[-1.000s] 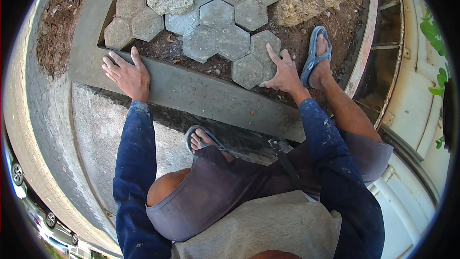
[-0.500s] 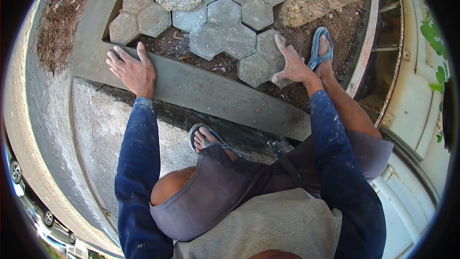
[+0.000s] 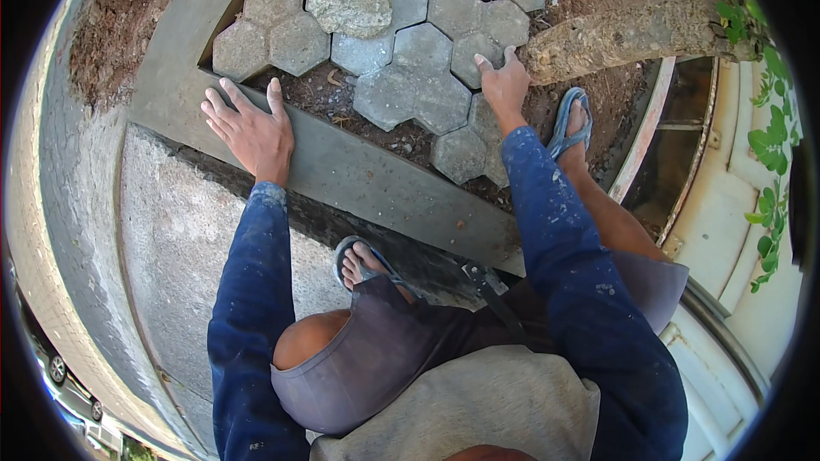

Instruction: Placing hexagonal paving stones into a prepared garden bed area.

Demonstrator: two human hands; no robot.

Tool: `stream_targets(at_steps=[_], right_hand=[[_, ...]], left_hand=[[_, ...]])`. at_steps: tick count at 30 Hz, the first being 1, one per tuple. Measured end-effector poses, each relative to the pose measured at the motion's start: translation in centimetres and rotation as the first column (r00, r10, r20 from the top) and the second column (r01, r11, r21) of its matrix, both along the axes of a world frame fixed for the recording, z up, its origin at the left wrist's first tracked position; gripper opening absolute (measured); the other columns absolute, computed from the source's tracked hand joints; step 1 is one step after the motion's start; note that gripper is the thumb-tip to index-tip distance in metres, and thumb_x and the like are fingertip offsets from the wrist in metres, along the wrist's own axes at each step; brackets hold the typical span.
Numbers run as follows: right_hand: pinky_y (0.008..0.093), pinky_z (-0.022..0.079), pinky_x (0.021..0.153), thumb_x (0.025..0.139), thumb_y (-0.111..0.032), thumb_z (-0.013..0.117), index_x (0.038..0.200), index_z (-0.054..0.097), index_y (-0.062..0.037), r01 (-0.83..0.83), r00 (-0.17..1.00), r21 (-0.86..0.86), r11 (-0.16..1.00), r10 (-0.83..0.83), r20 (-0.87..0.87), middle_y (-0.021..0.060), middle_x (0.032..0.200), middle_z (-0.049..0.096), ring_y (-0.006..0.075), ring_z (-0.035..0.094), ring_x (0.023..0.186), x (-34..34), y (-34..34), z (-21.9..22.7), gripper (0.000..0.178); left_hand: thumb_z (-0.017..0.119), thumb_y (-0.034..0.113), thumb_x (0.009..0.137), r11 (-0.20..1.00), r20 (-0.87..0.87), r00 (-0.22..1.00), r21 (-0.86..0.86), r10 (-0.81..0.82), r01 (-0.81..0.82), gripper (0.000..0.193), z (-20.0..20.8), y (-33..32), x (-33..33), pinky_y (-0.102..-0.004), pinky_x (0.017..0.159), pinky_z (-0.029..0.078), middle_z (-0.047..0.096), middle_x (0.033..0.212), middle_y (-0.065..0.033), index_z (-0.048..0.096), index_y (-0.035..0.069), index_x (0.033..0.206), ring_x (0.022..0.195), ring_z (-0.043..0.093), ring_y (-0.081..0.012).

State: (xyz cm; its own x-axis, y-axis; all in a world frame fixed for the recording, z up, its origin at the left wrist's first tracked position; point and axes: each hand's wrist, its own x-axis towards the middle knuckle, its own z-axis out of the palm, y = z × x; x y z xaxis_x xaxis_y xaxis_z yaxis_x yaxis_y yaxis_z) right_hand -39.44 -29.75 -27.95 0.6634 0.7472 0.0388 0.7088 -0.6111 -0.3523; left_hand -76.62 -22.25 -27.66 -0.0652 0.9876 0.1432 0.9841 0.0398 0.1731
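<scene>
My left hand point(image 3: 254, 130) lies flat on the grey concrete kerb point(image 3: 376, 172), fingers spread, with nothing in it. My right hand point(image 3: 506, 90) reaches over the paving, thumb and forefinger apart; its other fingers are partly hidden. Its fingertips are at the lower right edge of a grey three-lobed paver point(image 3: 480, 21). Under my right wrist, a similar paver point(image 3: 459, 154) is partly covered by my sleeve. To its left sits a lighter grey paver point(image 3: 414, 85). A rough stone chunk point(image 3: 348, 2) rests on the pavers farther left.
Bare soil with debris point(image 3: 320, 102) fills the gap between pavers and kerb. A leaning tree trunk point(image 3: 632, 38) stands right of my right hand. My sandalled foot point(image 3: 571, 124) is on the soil near a rusty-edged metal frame point(image 3: 696, 119). My other foot point(image 3: 363, 263) is below the kerb.
My right hand has moved up and slightly left, off the near right paver to the edge of a farther one. The left hand stays on the kerb. The view has shifted slightly.
</scene>
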Motion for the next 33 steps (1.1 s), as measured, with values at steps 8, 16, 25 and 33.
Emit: stream_targets(at_steps=[8, 16, 25, 33], right_hand=[[0.0492, 0.051, 0.081, 0.088, -0.034, 0.068, 0.119, 0.061, 0.0113, -0.379, 0.925, -0.199, 0.904, 0.363, -0.114, 0.0321, 0.089, 0.066, 0.0462, 0.066, 0.089, 3.0, 0.3, 3.7, 0.055], [0.0531, 0.045, 0.09, 0.092, -0.045, 0.063, 0.117, 0.064, -0.0022, -0.312, 0.913, -0.094, 0.945, 0.326, 0.246, 0.0269, 0.112, 0.058, 0.0459, 0.054, 0.107, 6.8, 7.3, 1.3, 0.049], [0.0556, 0.044, 0.097, 0.09, -0.054, 0.061, 0.119, 0.06, 0.0012, -0.268, 0.916, -0.202, 0.942, 0.314, 0.249, 0.0291, 0.121, 0.056, 0.0485, 0.05, 0.117, 6.3, 8.7, 0.9, 0.063], [0.0558, 0.04, 0.103, 0.089, -0.067, 0.054, 0.135, 0.054, -0.0024, -0.153, 0.943, -0.095, 0.984, 0.174, 0.283, 0.0283, 0.137, 0.051, 0.0437, 0.049, 0.128, 14.8, 20.5, -0.5, 0.08]], left_hand=[[0.044, 0.059, 0.099, 1.0, 0.034, 0.999, -0.001, 0.018, -0.018, 0.083, 0.3, -0.3, -1.1, -0.0509, 0.122, 0.013, 0.02, 0.159, -0.0274, 0.026, -0.001, 0.154, 0.149, 0.012, -0.0448], [0.04, 0.06, 0.101, 1.0, 0.104, 0.995, -0.006, -0.01, 0.011, 0.081, 0.3, -0.1, -0.6, -0.0519, 0.122, 0.013, 0.023, 0.157, -0.0291, 0.029, -0.001, 0.153, 0.147, 0.016, -0.0464], [0.041, 0.059, 0.1, 1.0, 0.104, 0.995, -0.029, 0.005, -0.002, 0.08, 0.4, 0.0, -0.7, -0.052, 0.122, 0.011, 0.02, 0.159, -0.0286, 0.027, 0.0, 0.154, 0.149, 0.013, -0.0457], [0.041, 0.059, 0.101, 0.998, 0.1, 0.995, -0.056, 0.006, 0.0, 0.079, 0.1, 0.1, -0.5, -0.0523, 0.122, 0.012, 0.02, 0.159, -0.0272, 0.026, 0.002, 0.155, 0.149, 0.014, -0.0442]])
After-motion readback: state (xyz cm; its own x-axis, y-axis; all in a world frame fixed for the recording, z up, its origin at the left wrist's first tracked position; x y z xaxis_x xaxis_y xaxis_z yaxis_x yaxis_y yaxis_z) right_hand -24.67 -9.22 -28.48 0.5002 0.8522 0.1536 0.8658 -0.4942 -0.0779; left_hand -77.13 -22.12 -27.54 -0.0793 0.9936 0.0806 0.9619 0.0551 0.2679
